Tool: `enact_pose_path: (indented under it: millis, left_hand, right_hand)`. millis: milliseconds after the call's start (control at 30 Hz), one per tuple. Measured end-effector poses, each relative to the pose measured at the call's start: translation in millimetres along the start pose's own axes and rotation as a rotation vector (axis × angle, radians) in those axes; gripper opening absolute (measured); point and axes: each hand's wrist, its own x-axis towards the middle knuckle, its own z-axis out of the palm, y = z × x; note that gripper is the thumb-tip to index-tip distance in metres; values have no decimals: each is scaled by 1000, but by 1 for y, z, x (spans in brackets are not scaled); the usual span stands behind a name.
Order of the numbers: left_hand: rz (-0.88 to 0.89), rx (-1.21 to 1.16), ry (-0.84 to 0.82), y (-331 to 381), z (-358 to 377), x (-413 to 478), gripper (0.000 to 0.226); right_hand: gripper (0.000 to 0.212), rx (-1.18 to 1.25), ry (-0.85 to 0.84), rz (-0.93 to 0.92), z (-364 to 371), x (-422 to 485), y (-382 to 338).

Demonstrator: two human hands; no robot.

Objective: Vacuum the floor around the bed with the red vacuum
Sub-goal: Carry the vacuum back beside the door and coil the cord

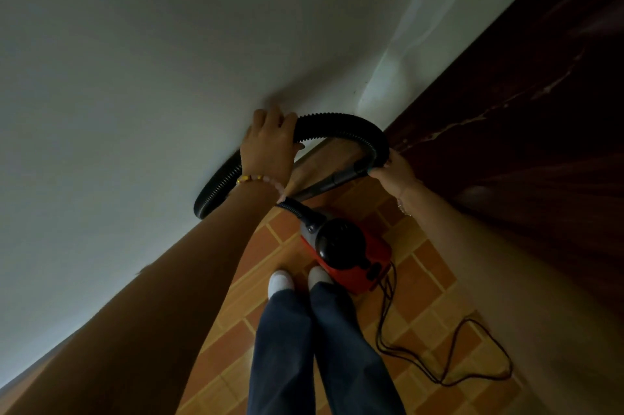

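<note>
The red vacuum (351, 259), with a black top, sits on the tiled floor just in front of my feet. Its black ribbed hose (341, 125) arches up between my hands. My left hand (270, 144) grips the hose near the white wall; below it the hose curves down the wall to a loose end. My right hand (393, 169) holds the other end of the arch where it meets the dark rigid nozzle tube (332, 183), which slants down toward the vacuum. The bed is not in view.
A white wall (135, 76) fills the left. A dark wooden surface (540, 127) rises on the right. Orange-brown floor tiles (435, 283) run in a narrow strip between them. The black power cord (456, 357) loops on the floor to the right of my legs.
</note>
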Motion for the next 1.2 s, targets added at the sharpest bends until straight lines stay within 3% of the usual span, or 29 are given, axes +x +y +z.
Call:
enact_pose_path:
  millis: [100,300,500,667,867,1200]
  left_hand:
    - [50,168,0,8,9,7,44]
    - [98,170,41,11,20,2,48]
    - [83,-8,-43,3,20,-20,66]
    - [97,-74,-35,-10,9,-47,62]
    - [140,-27,-76,-21,-8,-86,55]
    - [172,-34,-145,-51,-23,-148,50]
  right_hand:
    - [56,57,21,-14,-7,-9,3]
    - [57,105,68,-118,-16,-21,11]
    - [57,170,22,-120,-8,-30,12]
    - [53,218,144,-92,1,-36,11]
    - [54,31,73,-159,20,-75,10]
    - [54,-79,4,-174,47,-128,34]
